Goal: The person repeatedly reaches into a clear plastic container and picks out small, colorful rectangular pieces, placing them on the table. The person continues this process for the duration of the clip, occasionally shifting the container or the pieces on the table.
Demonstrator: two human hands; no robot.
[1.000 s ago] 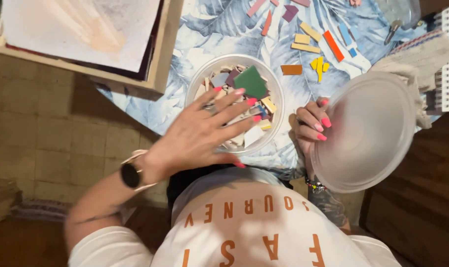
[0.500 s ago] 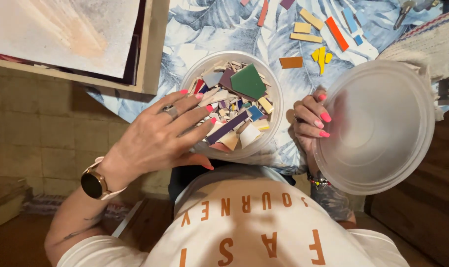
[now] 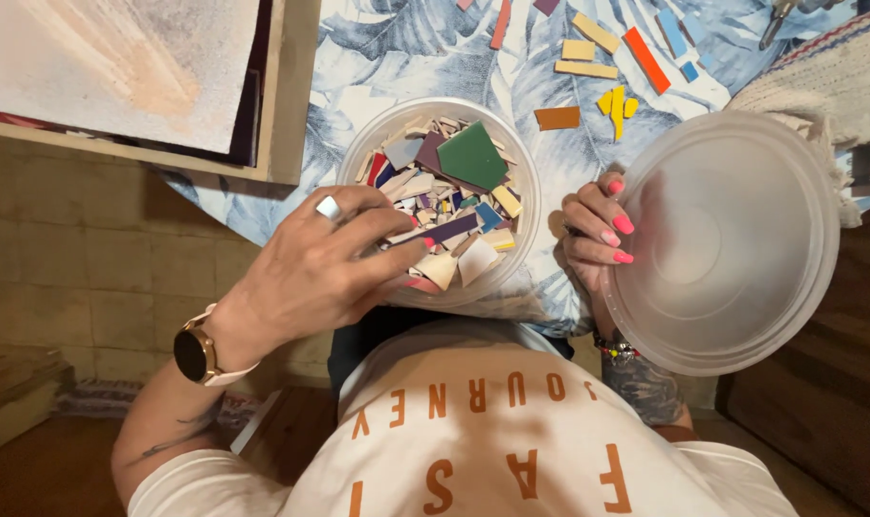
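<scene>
Hands at a clear tub of mosaic pieces, round table edge, seen from above.

Nearest: white shirt, then brown floor on both sides of the body. Round table with a blue leaf-print cloth (image 3: 425, 48); its near edge curves just under the tub. Left hand (image 3: 311, 273), ring and watch on it, lies over the near-left rim of the clear plastic tub (image 3: 526, 168), fingers loosely curled down among the broken tile pieces (image 3: 454, 191); whether they pinch one, cannot tell. Right hand (image 3: 598, 235) grips the rim of the clear round lid (image 3: 732, 239), fingers closed on it, lid tilted and overhanging the table's near-right edge. Beyond the tub, loose coloured tiles (image 3: 612, 57) lie spread on the cloth. Far left, a wooden-framed board (image 3: 119, 67) overlaps the table edge.
</scene>
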